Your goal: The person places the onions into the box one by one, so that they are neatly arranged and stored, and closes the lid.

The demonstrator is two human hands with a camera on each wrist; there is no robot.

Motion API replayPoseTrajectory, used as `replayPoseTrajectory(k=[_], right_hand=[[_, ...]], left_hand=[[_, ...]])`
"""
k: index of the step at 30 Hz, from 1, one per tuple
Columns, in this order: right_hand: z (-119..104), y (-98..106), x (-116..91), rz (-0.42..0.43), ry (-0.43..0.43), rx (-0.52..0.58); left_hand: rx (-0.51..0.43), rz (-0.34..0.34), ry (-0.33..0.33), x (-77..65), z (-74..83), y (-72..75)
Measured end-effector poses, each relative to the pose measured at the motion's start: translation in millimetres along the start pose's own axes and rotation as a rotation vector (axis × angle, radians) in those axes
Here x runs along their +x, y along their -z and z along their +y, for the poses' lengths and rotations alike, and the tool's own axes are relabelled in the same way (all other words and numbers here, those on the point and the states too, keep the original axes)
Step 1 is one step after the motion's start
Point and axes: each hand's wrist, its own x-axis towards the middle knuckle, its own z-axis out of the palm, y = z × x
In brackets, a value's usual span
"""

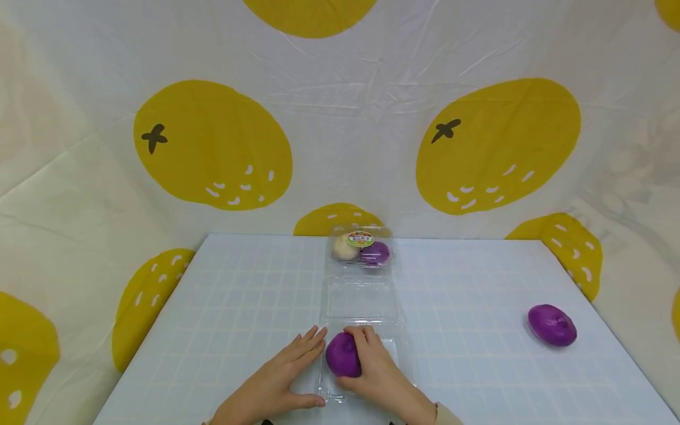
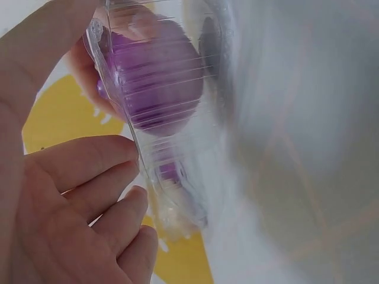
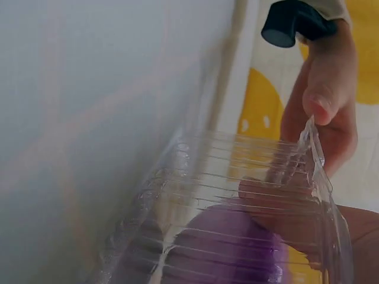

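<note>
A clear plastic clamshell container (image 1: 395,348) lies with its lid (image 1: 361,298) folded back, away from me. In its left half is a round purple onion (image 1: 340,357), which my right hand (image 1: 379,369) grips from the right side. My left hand (image 1: 287,372) is at the container's left side, fingers extended and thumb apart, holding nothing. In the left wrist view, the left fingertips (image 2: 133,151) are at the rim, and the onion (image 2: 157,77) shows through the ribbed wall. Through the plastic in the right wrist view, the onion (image 3: 222,245) appears partly hidden.
Behind the lid stands a closed clear container (image 1: 390,236) with a label, holding a pale round vegetable (image 1: 345,249) and a purple onion (image 1: 375,254). Another purple onion (image 1: 552,325) lies at the table's right. A patterned cloth (image 1: 350,147) hangs behind the table (image 1: 255,295).
</note>
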Motion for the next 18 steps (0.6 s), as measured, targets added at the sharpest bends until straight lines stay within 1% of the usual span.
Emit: replayPoseTrajectory(k=[4,7,8,15,18], right_hand=[[-2.9,-6.4,2.8,0.018,-0.011,-0.079],[-3.9,-11.7,3.5,0.054,-0.013,-0.134],[-4.2,-13.0,3.5,0.068,-0.012,-0.146],[-5.9,-16.0,2.9,0.138,-0.021,-0.222],[-7.1,-16.6,4.1,0.157,-0.033,-0.277]], left_hand=[[-0.019,-0.028,0.039,0.5,1.6,1.0],[-0.025,-0.037,0.057,0.4,2.6,1.4],[-0.024,-0.032,0.053,0.4,2.7,1.5],[0.033,0.044,-0.042,0.2,1.5,1.4],[0.045,0.052,-0.052,0.2,0.9,1.2]])
